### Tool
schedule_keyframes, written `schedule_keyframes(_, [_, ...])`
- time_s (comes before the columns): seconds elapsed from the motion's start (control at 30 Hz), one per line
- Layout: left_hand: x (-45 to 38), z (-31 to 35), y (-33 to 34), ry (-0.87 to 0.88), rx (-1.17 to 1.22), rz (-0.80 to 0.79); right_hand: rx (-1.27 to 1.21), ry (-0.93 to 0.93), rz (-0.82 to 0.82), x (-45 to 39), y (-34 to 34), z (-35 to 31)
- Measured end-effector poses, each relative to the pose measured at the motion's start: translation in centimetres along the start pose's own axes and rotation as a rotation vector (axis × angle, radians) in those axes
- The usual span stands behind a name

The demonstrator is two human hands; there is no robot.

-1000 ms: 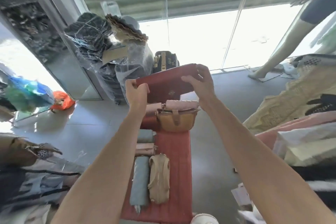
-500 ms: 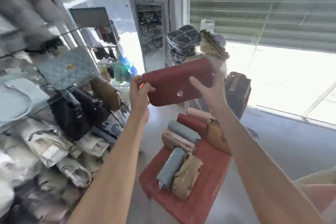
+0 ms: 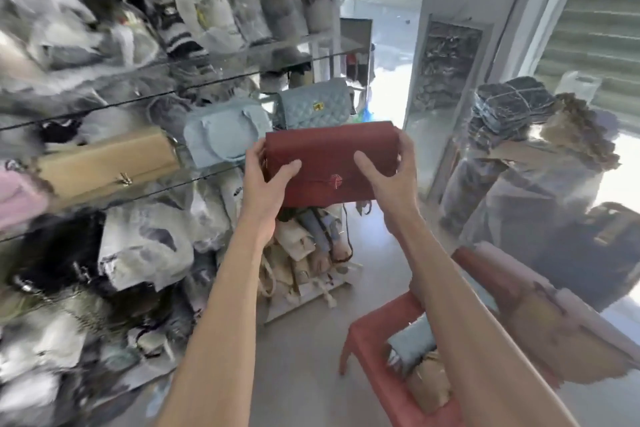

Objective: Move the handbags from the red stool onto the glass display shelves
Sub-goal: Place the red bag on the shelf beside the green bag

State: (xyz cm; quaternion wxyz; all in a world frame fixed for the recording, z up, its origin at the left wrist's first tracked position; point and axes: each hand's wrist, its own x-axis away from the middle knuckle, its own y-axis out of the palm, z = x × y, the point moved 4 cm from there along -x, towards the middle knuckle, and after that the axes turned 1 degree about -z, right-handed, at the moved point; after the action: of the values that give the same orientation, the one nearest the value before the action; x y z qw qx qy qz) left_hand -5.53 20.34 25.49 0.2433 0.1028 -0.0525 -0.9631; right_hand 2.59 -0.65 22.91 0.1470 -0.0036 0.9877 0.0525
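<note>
Shelves of glass (image 3: 214, 175) fill the left side, stacked one above another and crowded with goods, much of it blurred. On the middle level a tan clutch (image 3: 104, 163) lies lengthwise at the left, a pale blue handbag (image 3: 225, 135) stands beside it, and a quilted blue bag (image 3: 315, 104) with a gold clasp stands further right, near the shelf's end.

In front of that end, held in the air and touching no shelf, is the dark red handbag (image 3: 329, 159). Its long axis runs left to right, close to level, the right end a little higher. The flap side with its small metal clasp faces the camera, and the top edge tilts away toward the shelves. The left hand (image 3: 263, 177) grips the bag's left end, thumb laid across the front and the other fingers curled out of sight behind. The right hand (image 3: 394, 170) grips the right end the same way, thumb pressed on the front face and fingers wrapped over the top corner.

Below the bag, pale cloth pouches (image 3: 304, 253) are heaped on the floor at the foot of the shelving.

Lower right, the red stool (image 3: 374, 333) shows beneath the right forearm, carrying a grey-blue bag (image 3: 412, 347) and a tan bag (image 3: 429, 381); other bags on it are too smeared to tell apart. Further right, plastic-wrapped bundles (image 3: 519, 163) stand by the window.
</note>
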Motion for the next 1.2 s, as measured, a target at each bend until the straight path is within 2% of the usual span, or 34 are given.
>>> schedule_keyframes(0.47, [1.1, 4.4, -26.6, 0.119, -0.114, 0.183, -0.005, -0.008, -0.192, 9.5, 25.7, 0.0])
schedule_keyframes(0.87, [6.3, 8.7, -49.1, 0.143, -0.218, 0.596, -0.094, -0.014, -0.547, 19.2, 48.7, -0.8])
schedule_keyframes(1.2, [9.2, 10.2, -64.3, 0.117, -0.237, 0.942, -0.199, 0.010, -0.787, 26.9, 66.5, 0.8])
